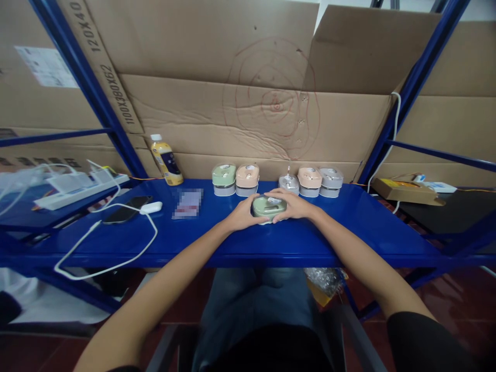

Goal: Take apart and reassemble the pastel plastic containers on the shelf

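Note:
A green lidded lunch box [268, 205] is held near the middle of the blue shelf [217, 232]. My left hand [245, 213] grips its left side, with the fingers behind and the thumb along the front. From the right, my right hand [295, 205] wraps round the other side. Behind my hands stand more boxes of this kind: a green one [223, 180] and a pink one [247, 180] to the left. On the right are a grey one [289, 184], a second pink one [309, 182] and another grey one [330, 182]. My right hand partly hides the nearer grey box.
A yellow drink bottle [167, 160] stands at the back left. Left on the shelf lie a phone [127, 209], a white cable [149, 243] and a blurred packet [188, 203]. A power strip [77, 191] sits further left. Cardboard [194, 113] closes off the back.

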